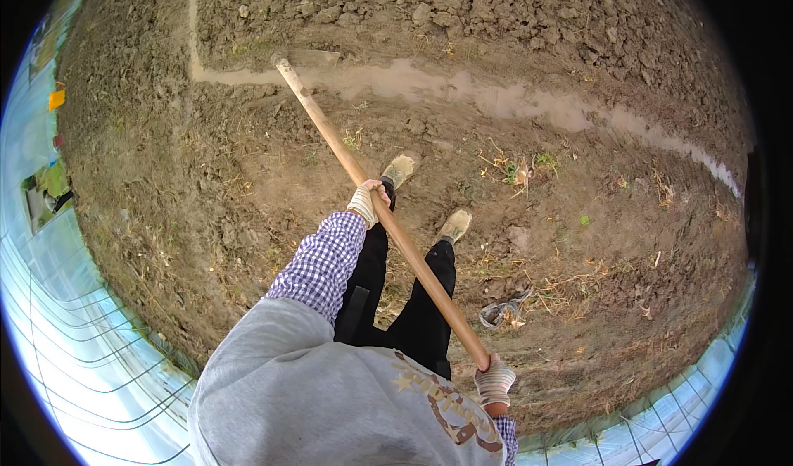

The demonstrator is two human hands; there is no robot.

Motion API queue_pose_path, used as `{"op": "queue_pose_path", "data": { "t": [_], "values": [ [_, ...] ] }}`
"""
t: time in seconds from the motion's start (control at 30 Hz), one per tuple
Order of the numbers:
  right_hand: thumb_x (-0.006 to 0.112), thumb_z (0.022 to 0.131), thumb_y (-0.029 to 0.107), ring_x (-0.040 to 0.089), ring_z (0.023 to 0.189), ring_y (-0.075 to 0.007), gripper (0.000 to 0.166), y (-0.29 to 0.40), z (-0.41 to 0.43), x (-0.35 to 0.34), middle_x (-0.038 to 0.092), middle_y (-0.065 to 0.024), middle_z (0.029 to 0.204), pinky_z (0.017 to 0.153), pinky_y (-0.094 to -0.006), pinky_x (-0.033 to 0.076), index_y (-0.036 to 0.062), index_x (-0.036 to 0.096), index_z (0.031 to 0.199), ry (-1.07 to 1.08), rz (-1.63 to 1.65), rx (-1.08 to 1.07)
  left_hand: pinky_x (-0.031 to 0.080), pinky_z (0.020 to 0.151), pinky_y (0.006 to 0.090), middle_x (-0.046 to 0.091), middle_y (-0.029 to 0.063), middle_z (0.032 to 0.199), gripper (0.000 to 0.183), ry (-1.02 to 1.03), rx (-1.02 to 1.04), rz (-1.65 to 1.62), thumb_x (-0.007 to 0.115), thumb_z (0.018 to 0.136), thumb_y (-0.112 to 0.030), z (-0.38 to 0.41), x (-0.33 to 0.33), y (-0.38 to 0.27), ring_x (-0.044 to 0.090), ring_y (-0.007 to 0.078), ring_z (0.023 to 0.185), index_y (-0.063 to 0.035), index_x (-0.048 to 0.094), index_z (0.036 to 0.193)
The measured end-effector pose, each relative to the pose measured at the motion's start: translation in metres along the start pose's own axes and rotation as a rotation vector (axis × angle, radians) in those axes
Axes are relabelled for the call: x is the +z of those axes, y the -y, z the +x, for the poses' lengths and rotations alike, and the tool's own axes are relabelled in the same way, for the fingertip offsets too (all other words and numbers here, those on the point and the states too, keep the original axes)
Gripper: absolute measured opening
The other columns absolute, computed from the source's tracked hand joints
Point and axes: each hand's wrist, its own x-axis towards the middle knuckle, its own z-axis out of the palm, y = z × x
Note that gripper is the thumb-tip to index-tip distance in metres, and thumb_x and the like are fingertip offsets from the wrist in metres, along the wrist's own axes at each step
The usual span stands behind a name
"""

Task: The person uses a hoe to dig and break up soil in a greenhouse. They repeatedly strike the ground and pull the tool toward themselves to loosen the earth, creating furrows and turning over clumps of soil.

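Observation:
A hoe with a long wooden handle [412, 252] slants across the view, from lower right to upper left. Around its middle my left hand [372, 199] is closed, in a striped fingerless glove or wrap. My right hand [494, 379], covered the same way, grips the butt end beside my hip. The hoe's flat metal blade [313, 57] lies low at the upper edge of a narrow furrow of muddy water [403, 80]; its lower edge is hard to make out. My muddy boots [401, 168] stand on the soil on the near side of the furrow.
Rough, clodded soil [495, 7] lies beyond the furrow, which bends away at upper left. Dry plant debris [520, 171] and a crumpled scrap of plastic film [500, 311] lie to the right. Plastic greenhouse sheeting [80, 336] curves round the edges. A person [49, 201] is far off at left.

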Motion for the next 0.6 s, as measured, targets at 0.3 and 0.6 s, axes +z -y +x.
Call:
{"op": "queue_pose_path", "data": {
  "t": [0.3, 0.6],
  "values": [
    [0.064, 0.067, 0.026, 0.061, 0.065, -0.0326, 0.029, 0.011, -0.006, 0.014, 0.061, -0.0135, 0.069, 0.059, -0.0418, 0.048, 0.0104, 0.055, 0.089, 0.159, 0.018, 0.031, 0.053, 0.057, 0.0407, 0.061, 0.0164, 0.078, 0.019, 0.731, 0.049, -0.260, 0.049, 0.085, -0.012, 0.049, -0.058, 0.022, 0.062, 0.0296, 0.063, 0.0040, 0.057, 0.091],
    [0.063, 0.068, 0.025, 0.060, 0.066, -0.0329, 0.025, 0.037, 0.028, 0.040, 0.062, -0.0141, 0.072, 0.060, -0.0417, 0.048, 0.0111, 0.057, 0.088, 0.118, 0.097, -0.002, 0.049, 0.045, 0.0380, 0.057, 0.0141, 0.064, 0.013, 0.287, 0.043, -0.113, 0.054, 0.080, -0.009, 0.074, -0.049, -0.011, 0.054, 0.0276, 0.046, 0.0013, 0.053, 0.071]
  ]
}}
